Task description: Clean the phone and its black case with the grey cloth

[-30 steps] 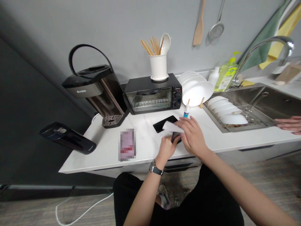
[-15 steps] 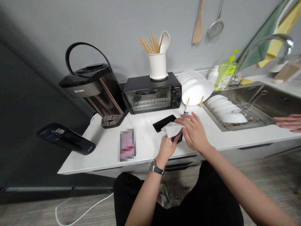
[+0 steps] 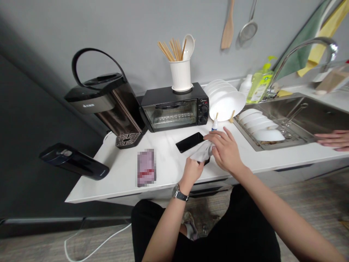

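Note:
My left hand (image 3: 191, 171) grips a small dark object (image 3: 207, 160) at the counter's front edge; most of it is hidden. My right hand (image 3: 227, 151) presses a crumpled white cloth (image 3: 202, 151) onto that object. Just behind the cloth, a flat black case or phone (image 3: 188, 142) lies on the white counter (image 3: 166, 163). A small white dropper bottle with a blue label (image 3: 215, 125) stands behind my right hand.
A black toaster oven (image 3: 174, 108) carries a white utensil holder (image 3: 180, 75). A black water boiler (image 3: 105, 103) stands at left. White plates (image 3: 227, 103) and bowls sit by the sink (image 3: 302, 114). Another person's hand (image 3: 333, 140) rests at right. A blurred packet (image 3: 145, 172) lies front left.
The white cloth, flat and spread a second ago, is now bunched up over the dark object under my right hand. My left hand keeps its grip.

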Demonstrator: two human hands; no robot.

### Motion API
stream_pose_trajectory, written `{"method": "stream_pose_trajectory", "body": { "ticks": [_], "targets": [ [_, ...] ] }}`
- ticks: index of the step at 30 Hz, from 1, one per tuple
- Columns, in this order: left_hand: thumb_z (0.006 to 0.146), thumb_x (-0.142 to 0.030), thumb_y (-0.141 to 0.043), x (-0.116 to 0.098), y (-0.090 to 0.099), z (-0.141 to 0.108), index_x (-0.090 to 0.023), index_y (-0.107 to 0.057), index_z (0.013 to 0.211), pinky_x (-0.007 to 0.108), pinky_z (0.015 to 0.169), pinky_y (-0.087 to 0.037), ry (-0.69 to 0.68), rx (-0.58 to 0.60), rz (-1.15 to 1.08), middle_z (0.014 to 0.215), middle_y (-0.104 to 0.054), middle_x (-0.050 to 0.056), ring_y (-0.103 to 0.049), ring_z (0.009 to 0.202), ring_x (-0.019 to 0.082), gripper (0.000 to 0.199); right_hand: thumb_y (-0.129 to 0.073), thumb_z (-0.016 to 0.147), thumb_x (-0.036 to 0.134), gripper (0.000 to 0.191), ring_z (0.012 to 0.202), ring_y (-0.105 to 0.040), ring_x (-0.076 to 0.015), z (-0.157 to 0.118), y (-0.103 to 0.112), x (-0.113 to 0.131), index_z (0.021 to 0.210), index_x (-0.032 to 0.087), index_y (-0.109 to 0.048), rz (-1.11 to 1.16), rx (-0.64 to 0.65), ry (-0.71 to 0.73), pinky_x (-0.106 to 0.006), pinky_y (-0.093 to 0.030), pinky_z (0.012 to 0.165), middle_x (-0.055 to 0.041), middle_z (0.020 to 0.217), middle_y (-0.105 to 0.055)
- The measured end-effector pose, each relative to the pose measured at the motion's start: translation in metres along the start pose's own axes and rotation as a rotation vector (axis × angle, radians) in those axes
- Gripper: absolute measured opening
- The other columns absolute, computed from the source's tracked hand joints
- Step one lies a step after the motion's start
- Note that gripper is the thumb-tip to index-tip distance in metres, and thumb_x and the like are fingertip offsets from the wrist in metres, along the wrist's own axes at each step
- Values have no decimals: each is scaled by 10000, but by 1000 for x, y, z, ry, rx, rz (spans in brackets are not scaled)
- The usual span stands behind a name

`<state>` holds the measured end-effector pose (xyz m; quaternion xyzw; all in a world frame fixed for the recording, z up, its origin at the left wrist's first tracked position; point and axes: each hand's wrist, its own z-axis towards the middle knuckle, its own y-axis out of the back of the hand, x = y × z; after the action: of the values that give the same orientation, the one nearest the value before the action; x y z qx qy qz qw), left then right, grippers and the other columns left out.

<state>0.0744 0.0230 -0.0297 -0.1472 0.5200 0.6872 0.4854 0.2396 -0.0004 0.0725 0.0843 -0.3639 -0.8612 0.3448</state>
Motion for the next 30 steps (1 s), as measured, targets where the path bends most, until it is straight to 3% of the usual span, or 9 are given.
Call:
{"method": "stream_pose_trajectory", "body": {
  "ticks": [4,8,10,13,15,17,20,25,30],
  "targets": [
    [965,-170,-628,-17,8,5,-187,-741,966,382,971,-602,-38,32,48,936,-795,89,-763,940,242,114,-449,988,222,335,1075,-640,-283,-4,-3,-5,1238,217,-672,45,62,158,-476,-459,1045,-95,1132,-739],
    [953,-196,-688,-30,26,4,-225,-716,1197,360,916,-609,76,-6,63,1048,-811,70,-782,951,241,247,-364,1044,255,318,845,-648,-273,-26,-16,-32,1124,191,-665,60,-138,-282,-387,-499,767,-99,936,-716],
    [935,-160,-702,-28,34,-3,-245,-729,1161,332,911,-606,143,-31,-5,1076,-816,40,-785,979,221,243,-326,1081,300,345,746,-654,-255,-43,-26,-45,1091,193,-654,86,-122,-438,-349,-484,680,-68,840,-703],
    [899,-184,-753,-18,37,-14,-211,-756,1068,318,916,-605,226,-110,-144,1040,-824,41,-786,981,214,172,-331,1099,357,390,619,-636,-246,-65,-36,-55,953,209,-661,51,-28,-496,-334,-466,608,-31,683,-657],
    [902,-229,-756,-13,35,-19,-197,-776,1049,325,907,-606,247,-115,-177,1038,-828,58,-787,973,225,152,-357,1087,334,370,721,-691,-267,-72,-39,-51,979,198,-684,18,-28,-502,-358,-515,682,-71,776,-718],
    [929,-271,-730,-11,32,-20,-202,-793,1055,331,894,-603,236,-85,-155,1056,-830,67,-786,961,235,157,-396,1056,261,329,1030,-721,-304,-70,-39,-37,1177,171,-688,-6,-17,-430,-446,-546,919,-140,1094,-772],
    [960,-224,-653,-12,28,-19,-197,-792,1024,314,833,-595,183,-38,-76,997,-829,61,-772,871,223,156,-437,998,172,452,1385,-567,-324,-60,-45,5,1422,153,-591,6,60,-225,-613,-354,1215,-161,1418,-674],
    [852,-46,-596,-3,29,-23,-146,-736,769,286,650,-549,150,18,28,753,-767,60,-691,676,210,191,-496,1022,287,549,1499,-448,-321,-53,-63,65,1552,145,-478,79,179,-109,-626,-246,1282,-153,1536,-588],
    [943,-160,-624,-4,29,-24,-172,-781,848,314,771,-593,154,-2,4,870,-818,65,-748,762,223,184,-502,1066,304,392,1461,-477,-369,-61,-55,21,1425,175,-593,-95,116,-196,-703,-202,1261,-141,1413,-682]
  ]
}}
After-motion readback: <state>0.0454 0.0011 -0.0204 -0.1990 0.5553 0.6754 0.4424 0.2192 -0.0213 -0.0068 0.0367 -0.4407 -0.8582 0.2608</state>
